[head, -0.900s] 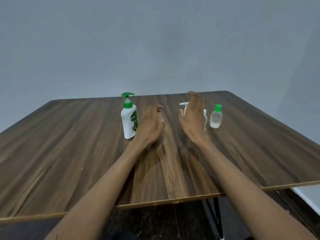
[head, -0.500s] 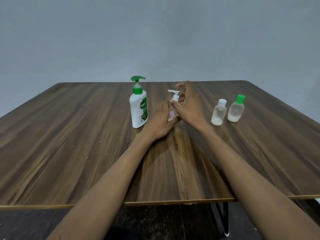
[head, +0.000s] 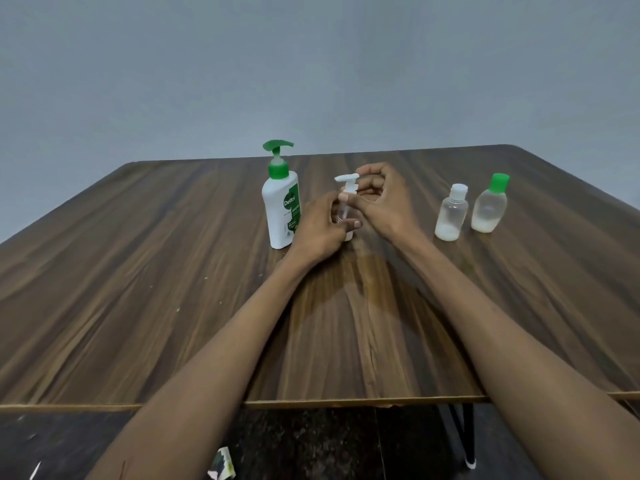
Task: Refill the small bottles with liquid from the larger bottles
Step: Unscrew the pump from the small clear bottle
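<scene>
A clear pump bottle (head: 346, 202) with a white pump head stands upright at the table's middle. My left hand (head: 322, 226) wraps its body from the left. My right hand (head: 381, 199) pinches the white pump collar at its neck. To the left stands a big white Dettol pump bottle (head: 282, 209) with a green pump. To the right stand two small bottles: a clear one with a white cap (head: 450, 214) and a rounder one with a green cap (head: 490, 206), each with a little liquid at the bottom.
All bottles stand on a dark wooden table (head: 138, 289) against a plain grey wall. Its front edge runs across near my forearms. A black table leg (head: 462, 434) and a scrap of paper (head: 221, 467) show on the dark floor below.
Both hands, open and apart a second ago, have closed on the clear pump bottle. The camera has shifted, bringing the white-capped small bottle into view.
</scene>
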